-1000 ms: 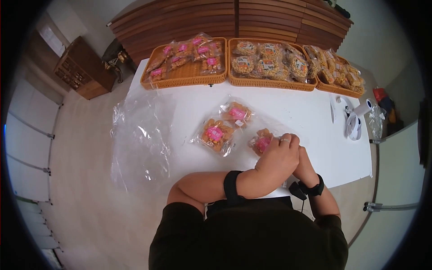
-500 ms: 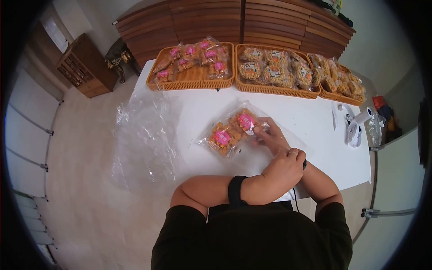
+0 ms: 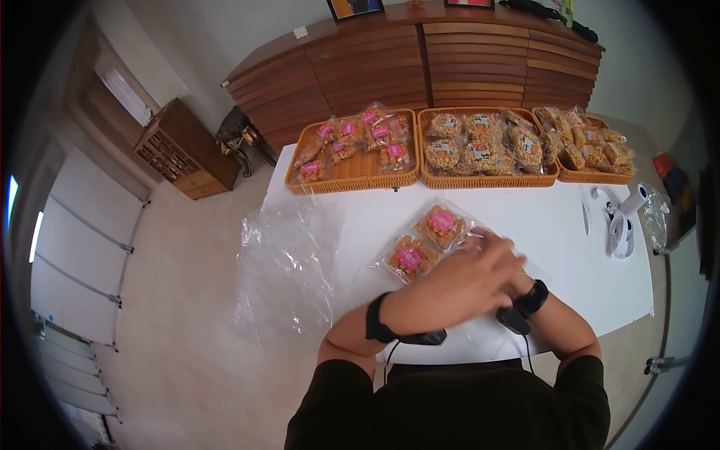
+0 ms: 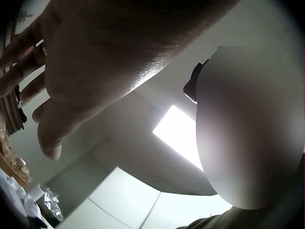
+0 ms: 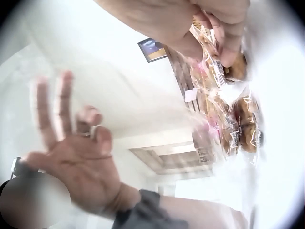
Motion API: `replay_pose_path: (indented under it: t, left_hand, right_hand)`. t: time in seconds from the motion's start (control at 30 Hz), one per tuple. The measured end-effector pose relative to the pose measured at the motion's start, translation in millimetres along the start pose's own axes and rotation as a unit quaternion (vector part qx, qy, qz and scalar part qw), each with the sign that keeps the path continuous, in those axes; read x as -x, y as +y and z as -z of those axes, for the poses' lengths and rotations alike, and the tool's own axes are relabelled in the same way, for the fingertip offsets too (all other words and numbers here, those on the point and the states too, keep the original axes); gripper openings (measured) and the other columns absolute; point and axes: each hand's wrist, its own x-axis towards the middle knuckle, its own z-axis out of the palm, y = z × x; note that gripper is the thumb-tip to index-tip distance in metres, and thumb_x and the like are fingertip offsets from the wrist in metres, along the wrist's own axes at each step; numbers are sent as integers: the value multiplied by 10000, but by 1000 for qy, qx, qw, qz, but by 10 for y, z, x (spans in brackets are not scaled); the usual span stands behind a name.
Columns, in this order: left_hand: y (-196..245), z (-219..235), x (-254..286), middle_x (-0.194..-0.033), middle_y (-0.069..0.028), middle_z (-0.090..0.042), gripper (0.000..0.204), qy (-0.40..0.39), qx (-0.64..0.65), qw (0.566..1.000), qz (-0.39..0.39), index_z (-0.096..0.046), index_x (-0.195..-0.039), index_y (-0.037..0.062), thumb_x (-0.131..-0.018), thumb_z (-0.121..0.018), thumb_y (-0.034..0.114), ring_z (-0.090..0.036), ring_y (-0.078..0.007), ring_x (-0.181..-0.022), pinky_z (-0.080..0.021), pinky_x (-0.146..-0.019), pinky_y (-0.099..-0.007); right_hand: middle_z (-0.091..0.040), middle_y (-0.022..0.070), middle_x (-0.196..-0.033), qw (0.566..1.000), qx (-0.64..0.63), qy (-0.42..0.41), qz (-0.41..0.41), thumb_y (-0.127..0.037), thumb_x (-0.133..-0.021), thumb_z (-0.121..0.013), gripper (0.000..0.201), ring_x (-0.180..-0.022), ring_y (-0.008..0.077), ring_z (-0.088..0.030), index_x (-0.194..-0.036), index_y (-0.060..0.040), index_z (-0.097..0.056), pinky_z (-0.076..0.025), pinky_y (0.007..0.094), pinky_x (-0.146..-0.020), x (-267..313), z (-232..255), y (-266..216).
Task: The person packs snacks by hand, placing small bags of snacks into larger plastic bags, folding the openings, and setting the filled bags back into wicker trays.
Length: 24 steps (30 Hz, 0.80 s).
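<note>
Two clear pouches of brown snacks with pink labels, an upper one (image 3: 440,219) and a lower one (image 3: 409,259), lie together on the white table (image 3: 555,217), with clear plastic about them. My right hand (image 5: 164,21) pinches the clear plastic bag (image 5: 214,71) at the pouches' near right side; in the head view it is mostly covered by my left hand (image 3: 472,281). The left hand is raised over it, blurred, its fingers spread and holding nothing. In the right wrist view its palm (image 5: 86,164) faces the camera.
Behind stand three wicker baskets: one with pink-labelled pouches (image 3: 352,181), one with round snack packs (image 3: 487,181), one with more packs (image 3: 596,178). Large crumpled clear plastic (image 3: 289,262) lies at the table's left. White tape rolls (image 3: 621,234) sit on the right.
The left hand has lifted off the right wrist area and opened. Earlier a third pouch was under the hands; now two show. The head view has shifted, so the scene sits lower and farther right.
</note>
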Motion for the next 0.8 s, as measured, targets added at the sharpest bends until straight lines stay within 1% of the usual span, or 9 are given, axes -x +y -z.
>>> replay_pose_path:
  t: [0.13,0.27,0.33,0.4,0.47,0.57,0.67,0.73,0.8]
  left_hand:
    - [-788,460,-123,-1198,-170,-528,450,67,-48,987,137,-515,-1229,41,-845,-597,261,-529,-339,-1086,-437,-905,-375]
    - [-1972,712,-392,-1276,-194,-497,443,23,-118,938,325,-506,-1239,21,-819,-574,142,-483,-338,-1166,-402,-958,-392]
    - [-2659,611,-413,-1275,-207,-494,481,31,-192,916,350,-487,-1257,24,-784,-560,74,-483,-344,-1165,-401,-959,-399]
    - [-3205,464,-358,-1239,-190,-507,476,62,-271,912,303,-472,-1254,93,-783,-540,65,-512,-378,-1117,-403,-919,-514]
    - [-3356,388,-380,-1316,-169,-442,588,97,-314,895,302,-373,-1341,117,-781,-537,50,-494,-372,-1146,-299,-998,-561]
    - [-3652,274,-459,-1413,-174,-338,671,75,-348,879,318,-324,-1368,78,-753,-592,55,-288,-325,-1328,-219,-1070,-518]
    - [-3709,222,-576,-1369,-176,-396,628,107,-386,862,310,-355,-1356,80,-775,-594,92,-381,-323,-1271,-205,-1073,-521]
    - [-3611,277,-614,-1270,-140,-521,516,48,-389,842,371,-419,-1308,77,-809,-545,108,-536,-311,-1128,-140,-1075,-561]
    - [-3483,310,-621,-1229,-139,-550,506,54,-363,849,380,-429,-1304,82,-811,-542,93,-557,-323,-1083,-191,-1062,-543]
  right_hand:
    - [-557,83,-1110,989,133,24,-66,-105,-869,-596,464,-1022,154,-558,-1281,-10,-406,-489,294,-860,469,-109,-368]
    - [-592,51,-1004,961,231,-106,-108,-75,-866,-593,332,-929,132,-564,-1186,-20,-527,-479,276,-848,843,106,-551]
    - [-608,39,-980,932,326,-124,-100,-125,-864,-616,306,-894,109,-556,-1150,-28,-568,-459,253,-807,1027,171,-596]
    - [-610,36,-981,928,349,-102,-85,-134,-868,-615,309,-891,108,-557,-1155,-31,-566,-453,254,-806,1203,116,-718]
    - [-618,24,-980,921,373,-93,-65,-168,-876,-618,326,-900,104,-555,-1173,-47,-561,-439,256,-803,1339,136,-779]
    - [-620,18,-996,927,363,-81,-48,-193,-877,-622,352,-916,101,-551,-1195,-58,-553,-429,258,-807,1474,168,-813]
    - [-622,32,-1013,916,392,-80,-36,-186,-877,-621,372,-942,119,-556,-1216,-56,-539,-429,266,-843,1541,165,-866]
    - [-621,46,-1028,901,424,-86,-42,-194,-874,-627,390,-957,132,-561,-1228,-59,-532,-441,280,-865,1573,180,-868]
    - [-629,51,-1015,892,439,-94,-42,-187,-875,-625,372,-940,140,-575,-1213,-55,-544,-451,285,-851,1596,216,-888]
